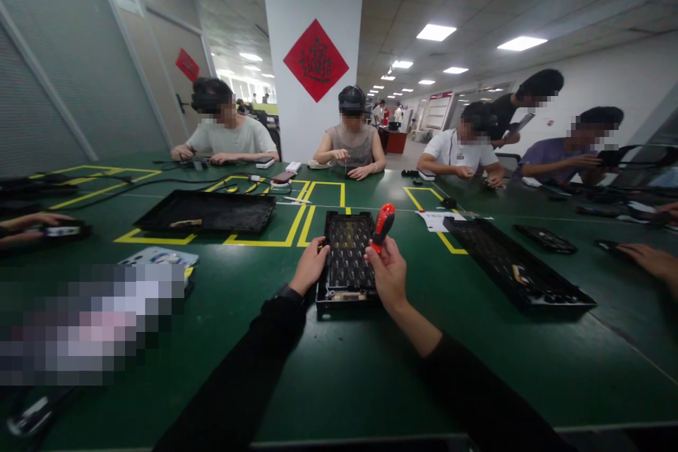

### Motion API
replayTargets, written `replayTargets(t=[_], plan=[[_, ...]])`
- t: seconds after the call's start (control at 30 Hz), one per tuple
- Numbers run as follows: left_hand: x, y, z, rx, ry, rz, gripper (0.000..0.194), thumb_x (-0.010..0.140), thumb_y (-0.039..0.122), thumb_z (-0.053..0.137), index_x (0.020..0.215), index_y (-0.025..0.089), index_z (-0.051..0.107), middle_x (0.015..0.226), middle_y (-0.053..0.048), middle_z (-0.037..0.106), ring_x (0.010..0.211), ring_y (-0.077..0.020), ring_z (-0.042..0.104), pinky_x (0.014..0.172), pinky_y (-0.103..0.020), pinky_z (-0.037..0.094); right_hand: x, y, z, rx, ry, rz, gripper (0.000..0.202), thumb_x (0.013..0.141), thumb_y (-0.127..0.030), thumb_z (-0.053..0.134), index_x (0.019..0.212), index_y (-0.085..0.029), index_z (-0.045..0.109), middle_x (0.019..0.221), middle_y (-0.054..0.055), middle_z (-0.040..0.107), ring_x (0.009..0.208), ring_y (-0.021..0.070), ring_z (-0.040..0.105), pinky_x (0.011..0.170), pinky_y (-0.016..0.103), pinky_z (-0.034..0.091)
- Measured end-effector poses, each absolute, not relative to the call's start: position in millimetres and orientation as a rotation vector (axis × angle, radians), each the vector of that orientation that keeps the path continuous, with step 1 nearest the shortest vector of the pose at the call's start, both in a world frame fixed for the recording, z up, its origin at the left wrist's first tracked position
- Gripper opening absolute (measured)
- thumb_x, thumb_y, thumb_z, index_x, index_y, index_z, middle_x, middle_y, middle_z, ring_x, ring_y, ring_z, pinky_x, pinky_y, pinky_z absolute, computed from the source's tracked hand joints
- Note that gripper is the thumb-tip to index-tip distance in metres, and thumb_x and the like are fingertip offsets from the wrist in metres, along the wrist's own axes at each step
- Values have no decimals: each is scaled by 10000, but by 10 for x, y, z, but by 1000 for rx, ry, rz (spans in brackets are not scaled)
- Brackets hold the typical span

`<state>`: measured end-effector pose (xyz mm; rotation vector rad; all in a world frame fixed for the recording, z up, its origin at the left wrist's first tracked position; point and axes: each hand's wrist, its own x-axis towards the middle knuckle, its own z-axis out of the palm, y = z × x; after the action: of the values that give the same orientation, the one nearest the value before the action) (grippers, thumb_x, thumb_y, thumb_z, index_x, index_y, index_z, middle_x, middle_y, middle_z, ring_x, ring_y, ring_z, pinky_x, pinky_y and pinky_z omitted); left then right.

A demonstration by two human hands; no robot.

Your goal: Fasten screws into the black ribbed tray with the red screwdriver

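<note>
Straight ahead of me a rectangular black plastic case (347,244) rests on the green table, with rows of small shiny parts inside it. A light-coloured strip and small bits lie along its near end. My left hand (310,265) is closed on the case's left edge, fingertips curled over the rim. In my right hand (390,274) I grip a red-and-black screwdriver (383,226) at the case's right edge. Its handle points up, and its shaft and tip cannot be made out behind my fingers.
A wide black tray (233,210) lies to the left, and a long black tray (490,247) to the right, beside a flat black panel (545,238). Paper (431,221) lies near the long tray. Co-workers sit across the table; other people's hands (649,259) show at both sides.
</note>
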<state>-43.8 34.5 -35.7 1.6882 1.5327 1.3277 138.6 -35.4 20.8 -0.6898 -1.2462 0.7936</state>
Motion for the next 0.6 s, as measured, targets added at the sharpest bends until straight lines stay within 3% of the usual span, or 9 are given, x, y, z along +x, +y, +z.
replayTargets(t=[0.1,0.23,0.43,0.6], plan=[[-434,343,-356,1693,1527,1337,373,841,343,431,1152,155,513,1208,-117,553,1128,-210,502,990,-374,354,1369,-370,213,-655,-1212,837,457,826,-289,533,1265,-208,431,1028,66,591,747,130,591,698,309,503],[-430,342,-354,1686,1523,1348,355,836,320,439,1141,155,519,1212,-113,553,1134,-209,501,998,-375,349,1358,-387,200,-622,-1207,803,446,878,-290,437,1312,-225,356,1012,71,615,659,112,577,646,301,497],[-427,329,-347,1702,1535,1338,356,840,338,433,1135,159,523,1197,-107,562,1116,-209,510,990,-373,358,1371,-350,155,-712,-1213,722,493,793,-283,576,1260,-242,423,1052,56,540,766,124,560,683,274,497],[-439,329,-346,1710,1543,1329,367,839,336,433,1146,152,517,1202,-114,557,1123,-210,506,989,-372,356,1375,-350,169,-781,-1228,564,426,802,-280,558,1223,-252,501,997,35,469,838,133,527,748,276,473]])
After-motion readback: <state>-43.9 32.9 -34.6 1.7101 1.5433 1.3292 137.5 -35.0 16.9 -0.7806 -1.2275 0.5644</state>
